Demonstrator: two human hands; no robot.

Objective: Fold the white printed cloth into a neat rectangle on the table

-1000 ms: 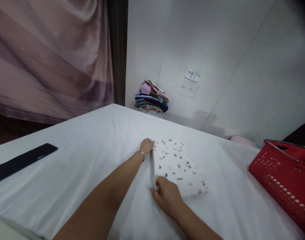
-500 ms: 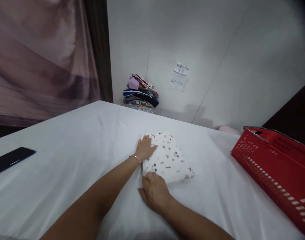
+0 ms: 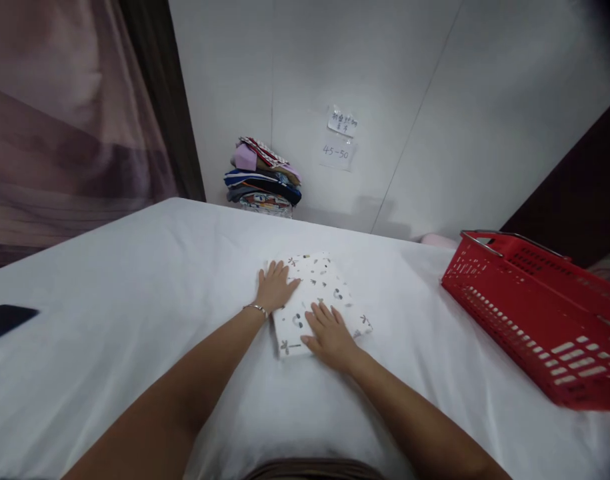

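A folded white cloth (image 3: 312, 280) with small printed figures lies flat on the white-covered table (image 3: 215, 247). My left hand (image 3: 276, 288) rests on its left edge, fingers stretched out and a bracelet on the wrist. Palm down, my right hand (image 3: 331, 337) lies on the near part of the cloth with its fingers spread. Neither hand grips anything. Parts of the cloth under both hands are hidden.
At the right stands a red plastic basket (image 3: 515, 313) with metal handles. A dark phone-like slab (image 3: 7, 321) lies at the left edge. Beyond the table is a stack of folded clothes (image 3: 265, 180) by the wall, which bears paper notes (image 3: 339, 152).
My right hand has moved from the cloth's near left corner up onto its surface, and its fingers have spread. My left hand stays on the left edge. The view has shifted right.
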